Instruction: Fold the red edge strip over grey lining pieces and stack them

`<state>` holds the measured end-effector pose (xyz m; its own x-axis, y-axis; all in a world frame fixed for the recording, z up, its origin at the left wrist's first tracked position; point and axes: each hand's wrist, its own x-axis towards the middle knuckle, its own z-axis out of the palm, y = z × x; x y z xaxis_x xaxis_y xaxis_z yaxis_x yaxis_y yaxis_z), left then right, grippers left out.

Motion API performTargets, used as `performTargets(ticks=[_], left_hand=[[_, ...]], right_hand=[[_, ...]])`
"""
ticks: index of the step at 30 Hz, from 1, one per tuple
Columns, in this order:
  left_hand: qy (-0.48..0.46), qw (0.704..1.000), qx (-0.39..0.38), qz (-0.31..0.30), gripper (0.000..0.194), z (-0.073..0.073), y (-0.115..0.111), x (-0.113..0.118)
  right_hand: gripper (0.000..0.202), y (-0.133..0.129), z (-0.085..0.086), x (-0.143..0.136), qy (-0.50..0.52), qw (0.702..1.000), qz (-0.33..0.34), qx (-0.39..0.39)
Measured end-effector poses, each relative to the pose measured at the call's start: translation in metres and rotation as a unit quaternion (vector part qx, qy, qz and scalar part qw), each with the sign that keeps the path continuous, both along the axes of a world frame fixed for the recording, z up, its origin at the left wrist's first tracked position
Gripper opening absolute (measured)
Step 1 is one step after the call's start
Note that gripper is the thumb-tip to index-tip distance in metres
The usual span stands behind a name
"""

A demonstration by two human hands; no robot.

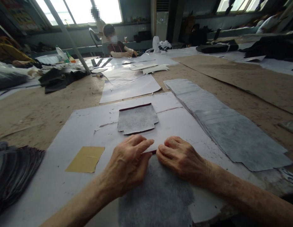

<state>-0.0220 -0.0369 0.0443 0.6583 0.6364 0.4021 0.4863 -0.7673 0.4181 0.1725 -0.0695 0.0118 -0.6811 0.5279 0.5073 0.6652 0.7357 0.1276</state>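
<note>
Both hands are working at the near side of the table (39, 115), over a white sheet (87, 126). A grey panel (158, 192) is lying beneath them, its near end running out of the lower edge of the view; its far edge is showing a dark red strip (154, 152).

Left hand (128, 162): the thumb is resting at the strip, the forefinger is reaching forward above it, and a narrow gap is showing between the two. Whether they are gripping the edge cannot be told.

Right hand (179, 154): the fingers are curling close together, their tips bearing on the strip just beside the left thumb. The right thumb is largely hidden, so a pinch cannot be confirmed.

Surroundings: a smaller grey piece (137, 119) with dark red along its far and near edges is lying flat just beyond the hands. A tan square (86, 159) is lying on the sheet, left of the left hand. A stack of long grey panels (224, 126) is lying to the right, slanting away. A pile of dark layered pieces (16, 176) is sitting at the left edge.

Background: white papers (129, 90) are lying farther along the table, and a masked person (116, 47) is sitting at its far side.
</note>
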Motion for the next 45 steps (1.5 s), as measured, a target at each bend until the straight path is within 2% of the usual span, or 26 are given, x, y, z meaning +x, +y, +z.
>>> performTargets(ticks=[3, 5, 8, 10, 14, 22, 28, 34, 45], left_hand=[[0.043, 0.997, -0.061, -0.010, 0.022, -0.010, -0.002, 0.020], [0.038, 0.996, -0.083, 0.000, 0.022, -0.018, 0.000, 0.025], [0.013, 0.996, -0.084, 0.006, 0.025, -0.027, 0.002, 0.024], [0.011, 0.997, -0.077, -0.004, 0.027, -0.029, 0.003, 0.022], [0.040, 0.997, -0.058, -0.029, 0.034, -0.027, 0.003, 0.021], [0.111, 0.992, -0.023, -0.053, 0.049, -0.028, 0.003, 0.023], [0.142, 0.988, -0.003, -0.060, 0.056, -0.027, 0.000, 0.023], [0.150, 0.985, 0.030, -0.077, 0.055, -0.027, -0.003, 0.022], [0.162, 0.984, 0.026, -0.067, 0.058, -0.028, -0.002, 0.025]], right_hand=[[0.024, 0.000, -0.002, 0.000, 0.048, 0.999, 0.001, 0.006], [0.023, -0.002, -0.002, 0.004, 0.100, 0.995, -0.014, 0.003], [0.020, -0.008, 0.001, 0.017, 0.177, 0.980, -0.084, -0.012], [0.020, -0.014, 0.004, 0.027, 0.194, 0.974, -0.118, -0.025], [0.025, -0.028, 0.002, 0.037, 0.139, 0.982, -0.122, -0.039], [0.033, -0.032, -0.005, 0.029, 0.064, 0.990, -0.118, -0.033], [0.032, -0.030, -0.004, 0.029, 0.051, 0.990, -0.128, -0.036], [0.032, -0.031, -0.005, 0.029, 0.050, 0.989, -0.132, -0.041], [0.031, -0.031, -0.005, 0.029, 0.043, 0.990, -0.132, -0.035]])
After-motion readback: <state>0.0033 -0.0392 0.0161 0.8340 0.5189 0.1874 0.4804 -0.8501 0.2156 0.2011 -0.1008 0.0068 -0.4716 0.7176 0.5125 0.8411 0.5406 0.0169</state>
